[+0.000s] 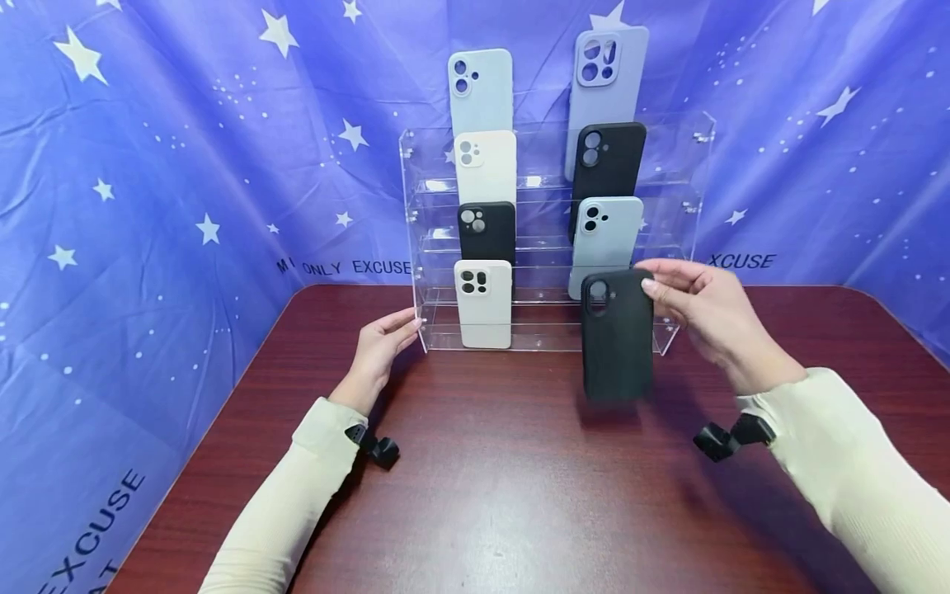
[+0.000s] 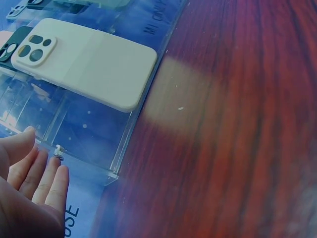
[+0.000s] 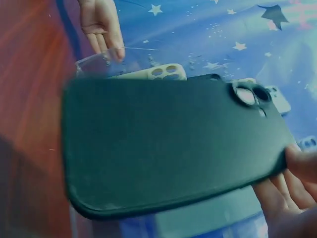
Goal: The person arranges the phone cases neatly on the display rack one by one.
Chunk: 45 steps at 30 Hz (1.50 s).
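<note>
My right hand pinches a black phone case by its upper right corner, thumb on the back face. The case hangs upright in front of the lower right of a clear acrylic display stand, its camera cutout at upper left. In the right wrist view the black case covers much of the stand. My left hand is at the stand's lower left side, its fingertips right at the side panel. Extended fingers and a separate thumb show on that hand in the left wrist view.
White, black, cream and pale blue cases fill the stand's left column. Light blue, black and lavender cases stand at right. A starry blue-purple curtain surrounds the dark red wooden table.
</note>
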Tool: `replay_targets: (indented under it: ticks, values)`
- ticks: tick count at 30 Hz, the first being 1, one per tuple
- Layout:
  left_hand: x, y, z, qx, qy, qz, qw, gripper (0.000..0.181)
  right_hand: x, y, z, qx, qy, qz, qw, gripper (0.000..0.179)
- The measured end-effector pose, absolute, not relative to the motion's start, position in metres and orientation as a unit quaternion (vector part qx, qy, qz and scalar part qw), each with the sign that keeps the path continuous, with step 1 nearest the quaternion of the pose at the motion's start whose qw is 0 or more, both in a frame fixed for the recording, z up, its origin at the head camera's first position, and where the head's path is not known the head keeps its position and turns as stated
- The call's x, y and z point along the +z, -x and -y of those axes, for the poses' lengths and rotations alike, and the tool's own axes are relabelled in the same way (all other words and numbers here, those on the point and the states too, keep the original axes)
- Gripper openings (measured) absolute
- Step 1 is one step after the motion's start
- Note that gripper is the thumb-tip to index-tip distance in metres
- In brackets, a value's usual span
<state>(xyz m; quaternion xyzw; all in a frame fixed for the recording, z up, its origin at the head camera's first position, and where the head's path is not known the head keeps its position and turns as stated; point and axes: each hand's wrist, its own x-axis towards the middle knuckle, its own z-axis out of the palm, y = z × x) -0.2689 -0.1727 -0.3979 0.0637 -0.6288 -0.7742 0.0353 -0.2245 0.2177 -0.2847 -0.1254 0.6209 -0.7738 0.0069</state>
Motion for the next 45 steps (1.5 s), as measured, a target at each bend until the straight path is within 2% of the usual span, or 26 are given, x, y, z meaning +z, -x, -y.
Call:
replay_targets:
  ticks: [5, 16, 25, 37, 45]
  values:
    - [-0.397, 0.269, 0.172, -0.773, -0.067, 0.630, 0.034, 0.038, -0.269, 0.230, -0.209, -0.790, 0.096, -0.596, -0.109, 0.020]
    - [-0.398, 0.269, 0.172, -0.776, -0.067, 0.626, 0.037, 0.040, -0.273, 0.256, -0.202, -0.756, 0.140, -0.586, -0.256, 0.022]
    - [-0.398, 0.269, 0.172, -0.778, -0.064, 0.624, 0.036, 0.039, -0.303, 0.272, -0.205, -0.743, 0.108, -0.611, -0.252, 0.025]
    - [-0.397, 0.267, 0.173, -0.777, -0.070, 0.624, 0.038, 0.038, -0.319, 0.273, -0.200, -0.746, -0.022, -0.608, -0.272, 0.024]
    - [-0.398, 0.268, 0.174, -0.777, -0.065, 0.625, 0.036, 0.040, -0.326, 0.273, -0.200, -0.791, -0.053, -0.567, -0.225, 0.014]
